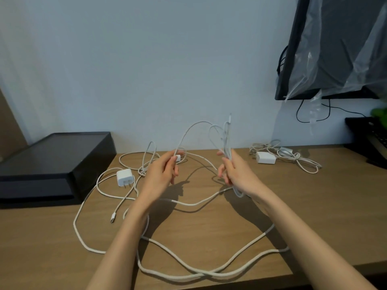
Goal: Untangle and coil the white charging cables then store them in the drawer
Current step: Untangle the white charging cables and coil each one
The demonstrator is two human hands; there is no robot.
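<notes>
cables [188, 203] — both hands [162, 169] gripping

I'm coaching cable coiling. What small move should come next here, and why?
Probably bring the left hand across and lay the stretch it pinches into the right hand, adding one more loop. The right hand grips a bundle of loops, while much cable lies loose on the desk.

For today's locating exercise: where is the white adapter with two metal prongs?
In the head view, the pronged adapter lies on the wooden desk, left of centre, between the black box and the left hand.
</notes>
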